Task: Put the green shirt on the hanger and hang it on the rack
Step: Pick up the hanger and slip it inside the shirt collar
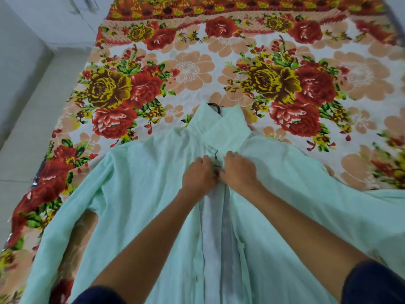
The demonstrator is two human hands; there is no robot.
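A pale green shirt [135, 194] lies spread front-up on a bed, its collar pointing away from me. A black hanger hook [215, 106] sticks out above the collar; the rest of the hanger is hidden inside the shirt. My left hand [198, 175] pinches the left front edge just below the collar. My right hand [237, 170] pinches the right front edge beside it, and the two hands touch at the placket. Below them the front hangs apart, showing a white inner strip.
The bed is covered by a floral blanket [188, 71] in red, yellow and peach. A pale tiled floor [26, 132] runs along the bed's left side, with white cupboard doors [72, 9] at the far left. No rack is in view.
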